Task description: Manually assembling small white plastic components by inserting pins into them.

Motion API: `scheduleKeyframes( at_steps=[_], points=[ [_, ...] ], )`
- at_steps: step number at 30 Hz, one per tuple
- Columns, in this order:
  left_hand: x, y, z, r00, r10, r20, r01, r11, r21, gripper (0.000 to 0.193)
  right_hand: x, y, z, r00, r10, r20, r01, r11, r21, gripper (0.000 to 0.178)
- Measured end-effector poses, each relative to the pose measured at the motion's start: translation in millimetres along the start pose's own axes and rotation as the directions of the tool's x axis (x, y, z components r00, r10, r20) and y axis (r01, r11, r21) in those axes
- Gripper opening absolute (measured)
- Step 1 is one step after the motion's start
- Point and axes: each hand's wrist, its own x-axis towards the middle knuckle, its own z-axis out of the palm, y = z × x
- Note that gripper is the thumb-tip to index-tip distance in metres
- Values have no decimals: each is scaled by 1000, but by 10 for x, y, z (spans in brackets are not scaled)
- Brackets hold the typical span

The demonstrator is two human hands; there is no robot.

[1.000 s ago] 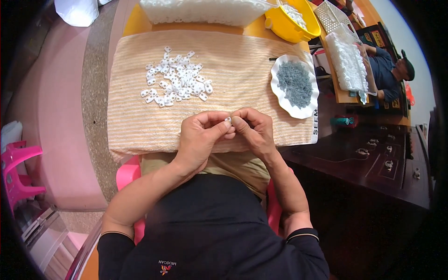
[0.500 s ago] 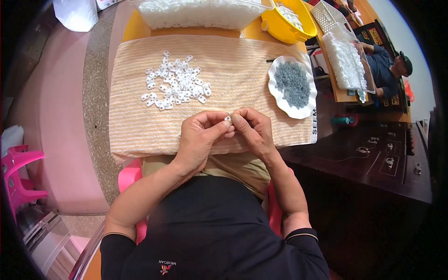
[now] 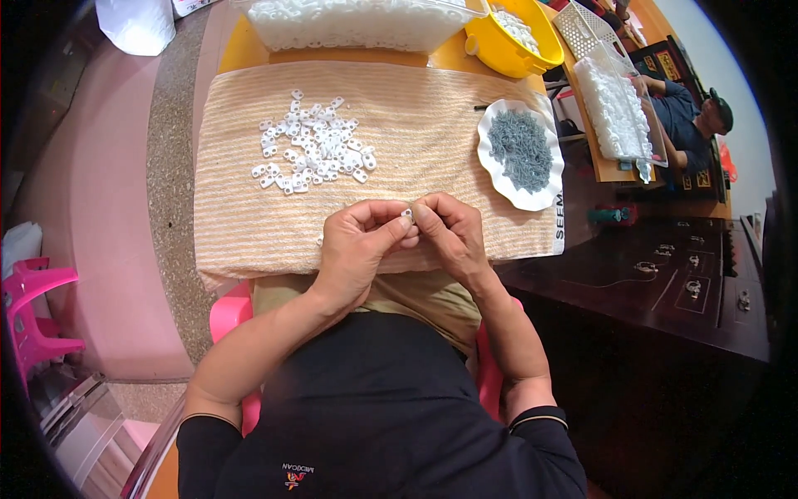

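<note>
Between my fingertips is a small white plastic piece with holes (image 3: 407,214). My left hand (image 3: 359,241) pinches it from the left with thumb and forefinger. My right hand (image 3: 453,230) is closed against its other side, thumb and forefinger pressed together; whether a small metal part is also in there is too small to tell. Ahead and to the left lies a loose heap of similar white two-holed pieces (image 3: 320,148) on a striped towel (image 3: 416,116). A scalloped white plate (image 3: 544,200) on the right holds a pile of small grey metal parts (image 3: 520,150).
A clear bin of white pieces (image 3: 357,29) and a yellow basin (image 3: 509,50) stand at the far edge. Another person (image 3: 690,116) works at the right beside a second clear bin (image 3: 619,112). A dark cabinet (image 3: 648,283) stands right; a pink stool (image 3: 41,312) left.
My hands stay almost in place, still pinched together around the white piece, with only a slight shift of the fingers. The heap and the plate look the same.
</note>
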Motion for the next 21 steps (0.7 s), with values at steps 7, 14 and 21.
scheduleKeyframes(
  at_steps=[7,14,21],
  points=[
    [-11,-13,6,1000,15,-19,-14,1000,2,16,-4,19,-7,1000,-11,1,11,1000,-1,20],
    [23,21,11,999,-2,-54,0,999,-37,16,21,20,-48,998,45,50,-55,978,203,21],
    [45,55,-26,998,-47,-32,42,991,-126,18,57,178,-160,996,49,74,-70,950,305,22]
  ],
)
